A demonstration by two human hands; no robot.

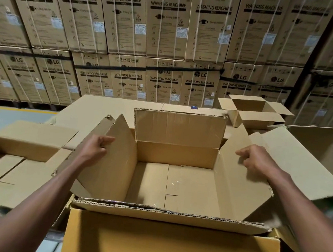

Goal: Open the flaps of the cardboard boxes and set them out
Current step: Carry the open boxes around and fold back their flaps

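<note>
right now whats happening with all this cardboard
A person is opening an empty cardboard box with both bare hands. The left hand holds the left side flap, which stands partly raised; the right hand rests curled on the right side flap, which leans outward. The far flap stands upright. Other boxes with opened flaps, like the small one at the back right, sit around it. Stacked washing machine cartons fill the background.

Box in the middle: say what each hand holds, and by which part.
The left hand pinches the box's left flap at its upper edge. The right hand rests curled on the right flap; whether its fingers grip cannot be told.
</note>
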